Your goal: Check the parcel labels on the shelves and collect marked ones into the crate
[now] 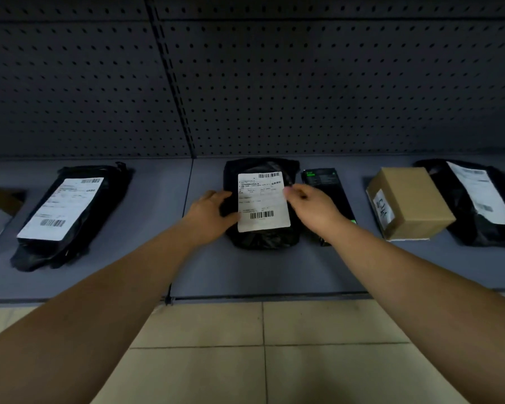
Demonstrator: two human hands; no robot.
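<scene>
1. A black bag with a white label lies flat in the middle of the grey shelf, close to the wall with holes.
2. The left hand rests on the left side of this bag. Its fingers lie nearly straight and close together, and the thumb touches the left edge of the label.
3. The right hand is at the right side of the label. Its fingers are curled, with the tips at the label's edge. I cannot tell if they pinch it.
4. Just right of the bag lies a dark box with green marks, partly under the right hand.
5. Further right sits a brown box, and then another black bag.
6. On the left lies a long black bag with its own label.
7. Below the shelf is a tiled floor.
</scene>
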